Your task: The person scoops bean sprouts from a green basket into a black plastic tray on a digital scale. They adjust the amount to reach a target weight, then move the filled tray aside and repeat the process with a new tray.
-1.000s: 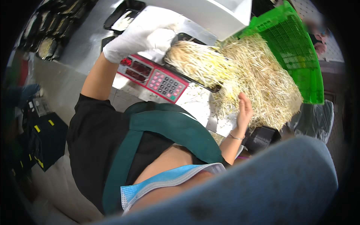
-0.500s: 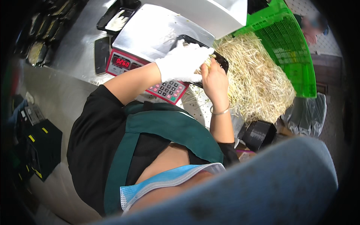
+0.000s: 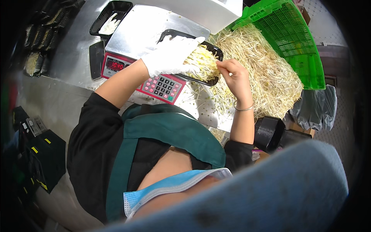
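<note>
A black plastic tray (image 3: 210,47) filled with bean sprouts (image 3: 203,62) sits on the metal plate (image 3: 135,29) of a red scale (image 3: 178,87). Over the tray's left part lies my left hand (image 3: 172,56), in a white glove, its fingers and thumb apart across the sprouts. The glove hides that end of the tray. My right hand (image 3: 236,75), bare with a bracelet at the wrist, is at the tray's right rim. Its thumb and forefinger pinch at the edge of the sprouts; the strands between them are too small to make out clearly.
A big heap of bean sprouts (image 3: 262,73) spills from a tipped green crate (image 3: 288,42) on the right. At the back left are a black tray (image 3: 116,11) with a white glove (image 3: 109,24), a phone (image 3: 97,60) and stacked filled trays (image 3: 48,36). A white box (image 3: 201,11) stands behind the scale.
My right hand has drawn right, away from the glove, to the tray's rim. My left hand has shifted left, uncovering more sprouts. The red figures on the scale display have changed.
</note>
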### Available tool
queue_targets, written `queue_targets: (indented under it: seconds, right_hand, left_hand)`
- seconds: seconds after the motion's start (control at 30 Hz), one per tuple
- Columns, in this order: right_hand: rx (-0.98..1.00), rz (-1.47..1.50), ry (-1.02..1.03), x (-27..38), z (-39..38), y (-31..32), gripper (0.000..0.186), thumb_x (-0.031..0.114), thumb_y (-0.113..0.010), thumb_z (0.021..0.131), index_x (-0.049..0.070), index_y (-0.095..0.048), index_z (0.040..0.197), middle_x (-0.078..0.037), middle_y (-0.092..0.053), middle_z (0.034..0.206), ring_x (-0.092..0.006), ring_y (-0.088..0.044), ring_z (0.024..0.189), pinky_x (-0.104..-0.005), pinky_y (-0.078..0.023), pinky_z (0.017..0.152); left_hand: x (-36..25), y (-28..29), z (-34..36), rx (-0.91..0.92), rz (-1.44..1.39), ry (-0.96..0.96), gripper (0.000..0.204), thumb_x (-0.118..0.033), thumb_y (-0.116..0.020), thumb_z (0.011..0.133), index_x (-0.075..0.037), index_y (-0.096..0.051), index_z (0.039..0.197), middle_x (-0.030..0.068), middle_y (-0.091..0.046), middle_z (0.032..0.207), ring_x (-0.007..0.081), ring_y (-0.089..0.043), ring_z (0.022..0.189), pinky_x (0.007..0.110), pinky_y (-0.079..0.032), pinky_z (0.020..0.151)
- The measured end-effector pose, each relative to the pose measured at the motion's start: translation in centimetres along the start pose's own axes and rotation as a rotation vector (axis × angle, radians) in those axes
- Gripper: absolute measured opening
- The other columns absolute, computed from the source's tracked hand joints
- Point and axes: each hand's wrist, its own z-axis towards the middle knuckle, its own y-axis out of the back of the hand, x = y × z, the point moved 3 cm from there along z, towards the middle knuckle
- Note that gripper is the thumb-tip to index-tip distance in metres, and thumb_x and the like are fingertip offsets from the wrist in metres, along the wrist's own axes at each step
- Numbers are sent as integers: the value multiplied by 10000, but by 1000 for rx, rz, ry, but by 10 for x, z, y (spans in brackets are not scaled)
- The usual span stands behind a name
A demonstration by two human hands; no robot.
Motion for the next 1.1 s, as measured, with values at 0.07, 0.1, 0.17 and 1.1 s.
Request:
queue_targets:
  seconds: [0.07, 0.1, 0.17, 1.1]
  right_hand:
    - [-85, 79, -28, -14, -8, 15, 171, -1, -632, 775, 42, -671, 936, -74, -635, 827, -174, -619, 699, -275, -488, 625]
    - [-149, 251, -146, -32, -20, 25, 173, -19, -629, 777, 23, -668, 940, -72, -640, 821, -146, -615, 710, -263, -487, 625]
    - [-254, 480, -403, -78, -54, 38, 184, 11, -628, 801, -17, -657, 980, -84, -659, 842, -110, -612, 755, -250, -493, 664]
    - [11, 45, -821, -148, -94, 4, 280, 153, -686, 775, 17, -648, 1018, -108, -664, 908, -169, -625, 831, -297, -499, 775]
  left_hand:
    - [-1, 4, -3, 8, -1, 35, 759, -454, -578, 804, -107, -272, 1406, 160, -497, 1205, 294, -467, 1119, 456, -300, 974]
    - [-2, 6, -4, 6, -3, 54, 757, -454, -578, 804, -108, -275, 1406, 160, -492, 1215, 293, -465, 1122, 451, -297, 977]
    - [-2, 7, -7, -50, 61, 24, 769, -460, -589, 793, -102, -286, 1402, 162, -476, 1239, 292, -459, 1133, 444, -294, 984]
    - [-16, 31, -12, -288, 48, -96, 633, -379, -571, 841, -74, -369, 1358, 114, -488, 1276, 285, -448, 1177, 445, -284, 1026]
